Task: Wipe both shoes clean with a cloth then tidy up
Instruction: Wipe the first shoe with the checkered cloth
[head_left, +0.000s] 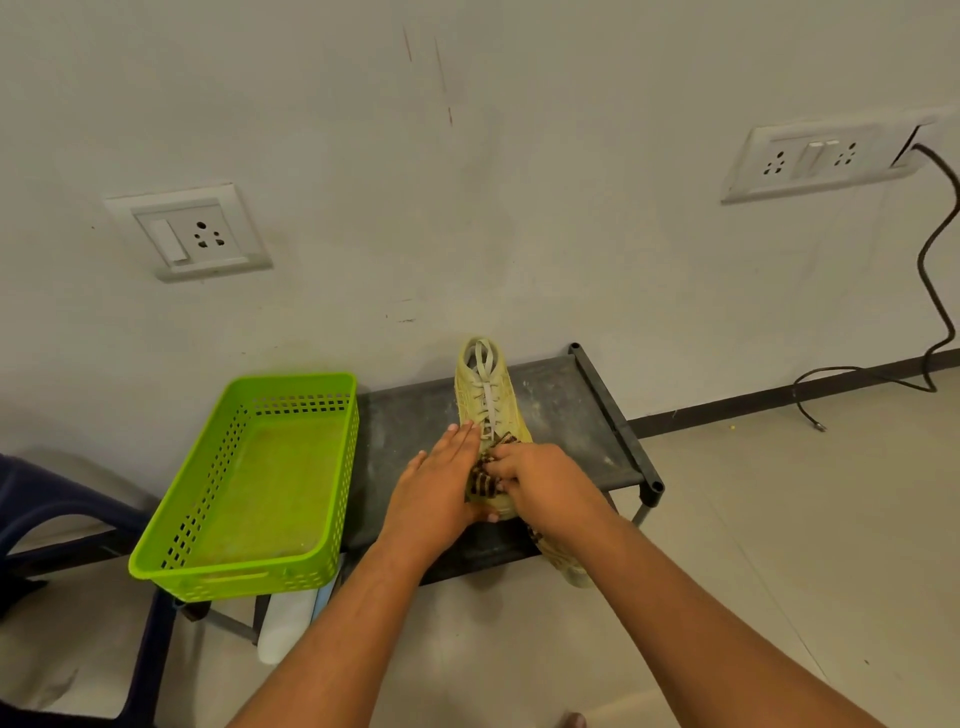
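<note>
Forearms first: my 2 bare forearms (649, 597) reach in from the bottom edge and meet over a pale yellow lace-up shoe (485, 395). It stands on a dusty dark grey metal rack shelf (561, 415), heel to the wall and toe toward me.

My left hand (436, 483) lies flat against the shoe's left side, fingers straight and pressed together, thumb held a little apart. My right hand (540, 478) sits on the toe with its fingers curled, bunching a brown-and-cream checked cloth (483, 480) against the upper just below the laces. Between them my hands cover most of the front half of the shoe.

Below my right wrist, at the shelf's front edge, a pale, partly patterned shape (569, 564) shows. I cannot tell whether it is the cloth's loose end or something else.

On the left end of the shelf stands a lime green perforated plastic basket (228, 579), near the shoe but apart from it. A white plastic bottle (283, 629) stands under its front corner, and a dark blue plastic chair (52, 499) fills the left edge.

On the wall are 1 white wall socket (189, 234) and, to the right, a white double switch-and-socket plate (815, 161). From beside the plate a black cable (935, 249) trails down to the tiled floor.
</note>
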